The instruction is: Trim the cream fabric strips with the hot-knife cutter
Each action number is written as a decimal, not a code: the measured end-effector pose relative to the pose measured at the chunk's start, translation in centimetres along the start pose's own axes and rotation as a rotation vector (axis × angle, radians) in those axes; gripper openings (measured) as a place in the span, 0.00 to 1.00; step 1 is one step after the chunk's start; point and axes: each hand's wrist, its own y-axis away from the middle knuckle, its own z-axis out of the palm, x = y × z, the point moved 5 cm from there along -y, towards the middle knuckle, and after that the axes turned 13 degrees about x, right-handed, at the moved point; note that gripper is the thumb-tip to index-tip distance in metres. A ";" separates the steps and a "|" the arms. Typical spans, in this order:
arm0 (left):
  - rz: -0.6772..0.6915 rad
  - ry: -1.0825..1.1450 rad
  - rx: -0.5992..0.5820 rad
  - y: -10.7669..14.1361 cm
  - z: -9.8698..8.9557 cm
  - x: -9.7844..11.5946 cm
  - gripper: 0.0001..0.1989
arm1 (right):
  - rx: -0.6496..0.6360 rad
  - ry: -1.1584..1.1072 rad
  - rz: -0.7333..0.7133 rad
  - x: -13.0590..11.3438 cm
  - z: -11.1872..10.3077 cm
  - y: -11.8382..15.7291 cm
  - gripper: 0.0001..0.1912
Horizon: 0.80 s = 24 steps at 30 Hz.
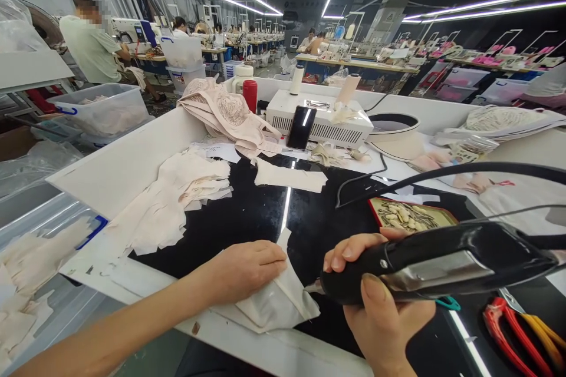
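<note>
My left hand [250, 271] is closed on the upper part of a cream fabric piece [276, 300] at the table's front edge, fingers pressed together over the cloth. My right hand [375, 300] is wrapped around a thick black corded handheld tool [442, 259] with a silver plate on its side. The tool's pointed metal tip [315, 287] is at the right edge of the fabric; whether it touches cannot be made out. Beyond my hands, a flat cream fabric strip [289, 177] lies on the black tabletop [247, 218]. A stack of cream fabric pieces [177, 194] lies to the left.
Red-handled scissors [513, 330] lie at front right, near a tray [448, 219] of small pieces. A white vented box [318, 121], a phone [301, 128] and beige bras [225, 109] stand behind. A clear bin [99, 109] and a seated person [91, 41] are at left.
</note>
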 end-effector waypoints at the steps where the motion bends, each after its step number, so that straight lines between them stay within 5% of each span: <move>1: 0.005 -0.020 0.001 -0.1 -0.1 0.1 0.12 | 0.000 0.001 0.001 0.0 0.0 0.0 0.20; 7: 0.000 -0.122 -0.049 -0.4 -0.9 1.2 0.11 | 0.008 0.018 0.002 0.3 -0.4 0.3 0.21; 12: -0.022 -0.118 -0.100 -0.2 -0.6 1.8 0.28 | -0.011 0.001 0.015 0.4 -0.2 0.4 0.21; 24: -0.055 -0.122 -0.105 0.3 0.0 2.1 0.26 | -0.009 0.008 0.007 0.3 -0.5 0.4 0.20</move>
